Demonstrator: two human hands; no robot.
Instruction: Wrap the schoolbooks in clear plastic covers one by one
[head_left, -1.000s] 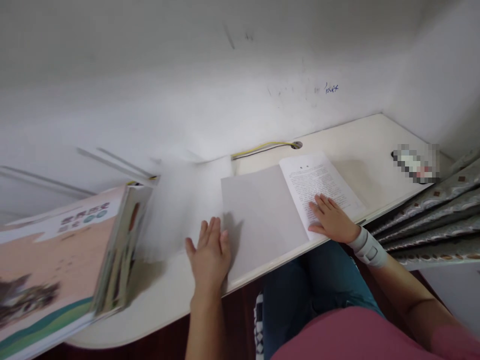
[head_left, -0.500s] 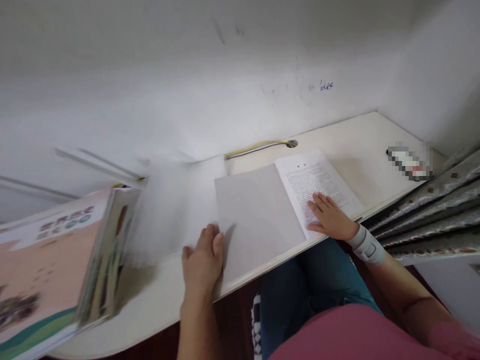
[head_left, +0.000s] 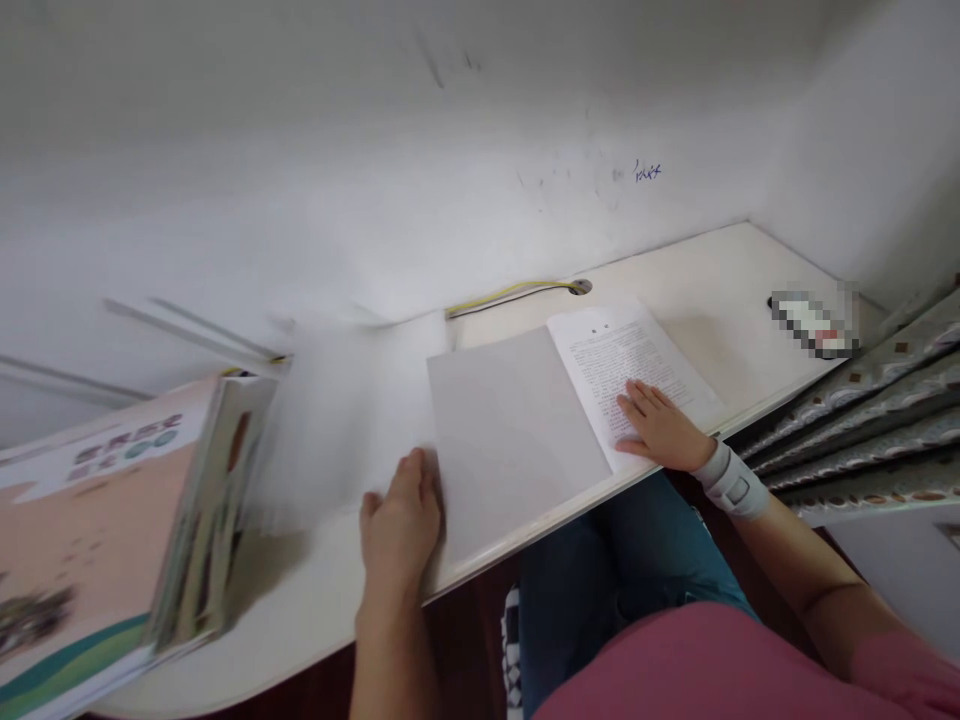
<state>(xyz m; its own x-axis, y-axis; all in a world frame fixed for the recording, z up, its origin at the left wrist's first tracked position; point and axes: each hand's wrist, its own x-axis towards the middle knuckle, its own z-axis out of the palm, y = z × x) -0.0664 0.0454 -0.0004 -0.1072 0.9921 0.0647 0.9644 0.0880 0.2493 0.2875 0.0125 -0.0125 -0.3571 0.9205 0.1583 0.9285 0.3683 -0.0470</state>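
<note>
An open book lies on the white desk, its plain grey inside cover (head_left: pixel 514 440) on the left and a white page (head_left: pixel 619 365) of small print on the right. My right hand (head_left: pixel 664 428), wearing a pale wristband (head_left: pixel 731 480), rests flat on the lower part of the printed page with fingers spread. At the left edge of the grey cover is my left hand (head_left: pixel 403 515), palm down, fingers stretched out; whether it touches the cover I cannot tell. Left of that hand is a blurred whitish patch whose kind I cannot make out.
A stack of books (head_left: pixel 90 540) with a pink-covered one on top sits at the left of the desk (head_left: pixel 292 610). Yellow and black cables (head_left: pixel 517 292) run to a hole near the wall. A pixelated object (head_left: pixel 814 322) lies far right, beside a patterned curtain (head_left: pixel 877 420).
The view has shifted very slightly. My left hand has turned a little, so its thumb shows less. My right hand stays flat on the printed page.
</note>
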